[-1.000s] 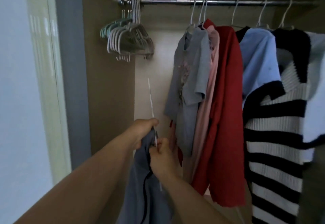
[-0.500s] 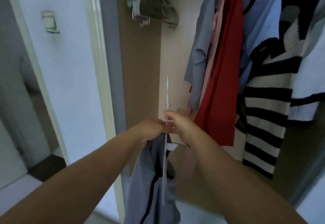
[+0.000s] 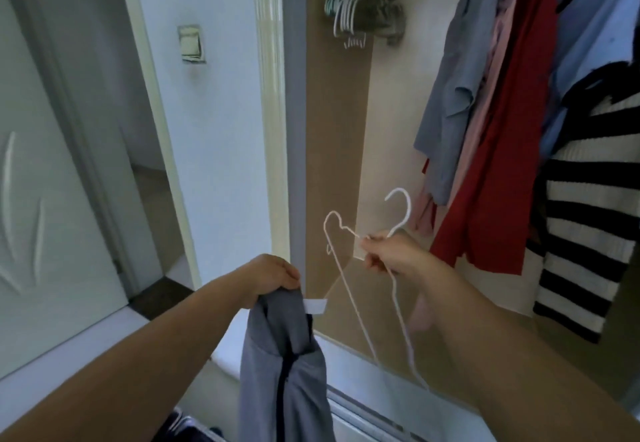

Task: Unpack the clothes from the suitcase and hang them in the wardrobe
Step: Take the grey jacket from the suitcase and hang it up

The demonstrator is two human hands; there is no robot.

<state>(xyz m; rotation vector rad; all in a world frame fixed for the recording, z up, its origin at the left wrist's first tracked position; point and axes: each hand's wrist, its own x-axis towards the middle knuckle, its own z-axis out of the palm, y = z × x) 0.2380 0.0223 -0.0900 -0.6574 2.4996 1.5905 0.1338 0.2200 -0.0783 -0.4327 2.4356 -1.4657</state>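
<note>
White door [image 3: 52, 199] w/ raised leaf-like relief fills far left, beside a doorway [image 3: 152, 178] opening to a dimmer rm w/ pale floor. Dark threshold strip [image 3: 161, 294] at its foot. White wall [image 3: 221, 164] in centre carries a cream switch plate [image 3: 191, 43]. Glossy cream trim [image 3: 272, 112] runs vertical next to wardrobe [image 3: 332, 129]: tan side panel, lighter back panel [image 3: 391, 112], metal sliding track [image 3: 374, 419] along btm edge. Soft, cool daylight throughout.
</note>
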